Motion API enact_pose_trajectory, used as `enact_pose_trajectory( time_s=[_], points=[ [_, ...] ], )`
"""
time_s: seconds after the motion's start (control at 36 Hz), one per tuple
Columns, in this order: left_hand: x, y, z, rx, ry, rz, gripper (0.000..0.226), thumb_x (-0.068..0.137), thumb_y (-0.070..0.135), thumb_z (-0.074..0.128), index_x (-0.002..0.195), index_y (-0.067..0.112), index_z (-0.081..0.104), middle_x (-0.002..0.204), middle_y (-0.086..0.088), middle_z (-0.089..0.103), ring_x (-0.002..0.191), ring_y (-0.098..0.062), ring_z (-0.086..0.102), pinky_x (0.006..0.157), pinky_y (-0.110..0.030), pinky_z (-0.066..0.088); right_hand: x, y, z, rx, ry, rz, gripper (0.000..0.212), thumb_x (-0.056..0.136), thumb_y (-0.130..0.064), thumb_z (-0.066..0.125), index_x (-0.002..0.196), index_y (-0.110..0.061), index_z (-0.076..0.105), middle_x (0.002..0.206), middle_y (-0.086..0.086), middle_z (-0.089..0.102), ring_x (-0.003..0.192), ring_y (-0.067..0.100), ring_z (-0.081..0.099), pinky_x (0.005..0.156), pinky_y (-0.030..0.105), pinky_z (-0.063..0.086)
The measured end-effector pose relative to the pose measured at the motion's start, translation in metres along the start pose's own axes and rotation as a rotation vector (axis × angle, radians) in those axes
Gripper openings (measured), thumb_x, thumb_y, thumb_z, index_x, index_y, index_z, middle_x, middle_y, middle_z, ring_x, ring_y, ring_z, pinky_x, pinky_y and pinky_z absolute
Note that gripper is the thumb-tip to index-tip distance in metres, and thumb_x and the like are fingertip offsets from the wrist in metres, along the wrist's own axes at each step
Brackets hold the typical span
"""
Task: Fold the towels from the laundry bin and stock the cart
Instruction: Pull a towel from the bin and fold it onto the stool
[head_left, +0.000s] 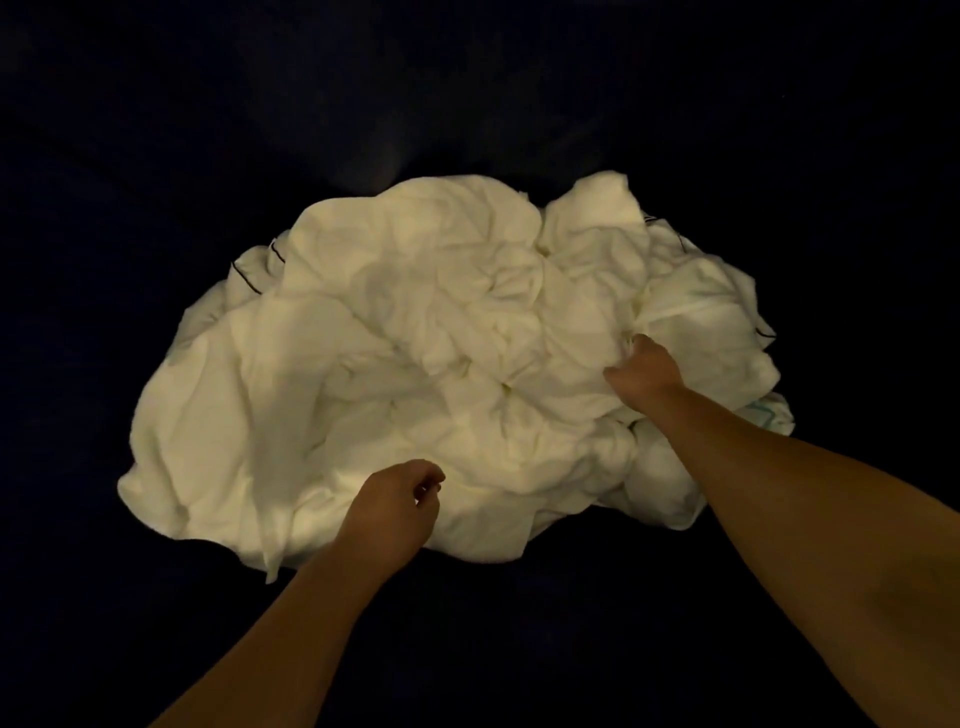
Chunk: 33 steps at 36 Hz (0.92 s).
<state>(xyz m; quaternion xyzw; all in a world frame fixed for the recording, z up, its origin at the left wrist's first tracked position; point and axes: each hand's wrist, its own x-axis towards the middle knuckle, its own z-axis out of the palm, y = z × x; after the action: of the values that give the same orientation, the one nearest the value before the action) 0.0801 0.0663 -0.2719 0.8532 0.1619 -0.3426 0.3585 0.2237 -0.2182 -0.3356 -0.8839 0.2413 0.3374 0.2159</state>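
Gripping towels (415, 312) at 3 o'clock with right hand (644, 370); curling left hand (390, 512) at 6, hold unclear. Best to lift one clear.

Pictured from a head-worn camera in dim, warm light: left forearm (291, 623) and right forearm (810, 519), bare all the way to the edge of view. Bare too, left hand (395, 506) and right hand (647, 369). Worn on wrists or fingers: too dark to tell.
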Motion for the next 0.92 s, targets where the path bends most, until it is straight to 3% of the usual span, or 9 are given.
enact_pose_trajectory(
  time_s=[0.08, 0.22, 0.36, 0.53, 0.61, 0.69, 0.75, 0.83, 0.92],
  points=[
    [0.000, 0.004, 0.000, -0.015, -0.009, -0.003, 0.022, 0.089, 0.008, 0.058, 0.105, 0.017, 0.069, 0.100, 0.004, 0.070, 0.093, -0.010, 0.064, 0.088, -0.027, 0.050, -0.001, -0.001, -0.001, 0.076, -0.001, -0.002, 0.047, 0.085, -0.019, 0.066, 0.124, 0.004, 0.054, 0.128, 0.019, 0.055, 0.118, 0.035, 0.052, 0.093, 0.028, 0.040],
    [-0.010, 0.014, -0.003, -0.022, -0.017, 0.008, 0.024, 0.089, 0.007, 0.057, 0.108, 0.015, 0.069, 0.103, 0.003, 0.070, 0.096, -0.010, 0.064, 0.090, -0.025, 0.050, -0.024, -0.007, -0.002, 0.274, 0.120, -0.121, 0.025, 0.086, -0.011, 0.065, 0.083, 0.014, 0.061, 0.077, 0.019, 0.058, 0.079, 0.029, 0.057, 0.064, 0.027, 0.036],
    [-0.033, 0.034, -0.014, -0.068, 0.025, 0.038, 0.021, 0.090, 0.008, 0.057, 0.105, 0.016, 0.070, 0.101, 0.005, 0.070, 0.093, -0.007, 0.063, 0.086, -0.019, 0.048, -0.066, -0.038, -0.023, 0.485, 0.120, -0.209, 0.014, 0.094, -0.007, 0.056, 0.091, 0.003, 0.066, 0.091, 0.012, 0.064, 0.086, 0.019, 0.056, 0.073, 0.016, 0.037],
    [-0.065, 0.072, -0.049, -0.121, 0.182, 0.155, 0.020, 0.088, 0.004, 0.060, 0.101, 0.015, 0.072, 0.092, 0.014, 0.066, 0.087, -0.005, 0.062, 0.081, -0.008, 0.045, -0.135, -0.084, -0.067, 0.579, 0.053, -0.312, 0.015, 0.096, -0.008, 0.051, 0.096, -0.005, 0.066, 0.097, 0.010, 0.064, 0.093, 0.021, 0.058, 0.087, 0.025, 0.045],
    [-0.082, 0.098, -0.075, -0.152, 0.264, 0.222, 0.022, 0.088, 0.003, 0.060, 0.103, 0.014, 0.071, 0.096, 0.007, 0.068, 0.086, -0.008, 0.062, 0.078, -0.003, 0.041, -0.179, -0.104, -0.107, 0.519, 0.014, -0.457, 0.016, 0.098, -0.013, 0.049, 0.089, -0.014, 0.062, 0.083, 0.001, 0.062, 0.076, 0.009, 0.057, 0.071, 0.017, 0.044],
    [-0.102, 0.128, -0.105, -0.206, 0.323, 0.308, 0.023, 0.090, 0.003, 0.060, 0.108, 0.012, 0.070, 0.099, 0.002, 0.067, 0.087, -0.010, 0.061, 0.087, -0.019, 0.048, -0.228, -0.119, -0.156, 0.391, 0.031, -0.628, 0.028, 0.097, -0.014, 0.050, 0.073, -0.029, 0.054, 0.064, -0.012, 0.050, 0.055, -0.004, 0.049, 0.056, 0.009, 0.037],
    [-0.114, 0.153, -0.126, -0.216, 0.376, 0.372, 0.025, 0.090, 0.003, 0.059, 0.113, 0.012, 0.068, 0.102, 0.003, 0.066, 0.089, -0.010, 0.060, 0.091, -0.025, 0.049, -0.260, -0.127, -0.192, 0.307, 0.009, -0.708, 0.030, 0.097, -0.016, 0.051, 0.071, -0.029, 0.054, 0.065, -0.011, 0.052, 0.056, -0.004, 0.050, 0.059, 0.012, 0.038],
    [-0.136, 0.198, -0.159, -0.178, 0.446, 0.473, 0.031, 0.093, 0.011, 0.058, 0.124, 0.017, 0.061, 0.114, 0.007, 0.062, 0.095, -0.004, 0.058, 0.090, -0.016, 0.045, -0.308, -0.133, -0.242, 0.287, -0.028, -0.786, 0.021, 0.097, -0.015, 0.052, 0.081, -0.018, 0.066, 0.073, -0.004, 0.064, 0.064, 0.002, 0.057, 0.060, 0.016, 0.045],
    [-0.165, 0.244, -0.184, -0.111, 0.389, 0.639, 0.046, 0.093, 0.019, 0.060, 0.137, 0.027, 0.048, 0.133, 0.015, 0.049, 0.117, -0.001, 0.050, 0.101, -0.014, 0.036, -0.350, -0.137, -0.286, 0.323, -0.062, -0.899, 0.019, 0.095, -0.012, 0.054, 0.086, -0.016, 0.070, 0.082, 0.000, 0.070, 0.075, 0.007, 0.063, 0.067, 0.021, 0.050]
  ],
)
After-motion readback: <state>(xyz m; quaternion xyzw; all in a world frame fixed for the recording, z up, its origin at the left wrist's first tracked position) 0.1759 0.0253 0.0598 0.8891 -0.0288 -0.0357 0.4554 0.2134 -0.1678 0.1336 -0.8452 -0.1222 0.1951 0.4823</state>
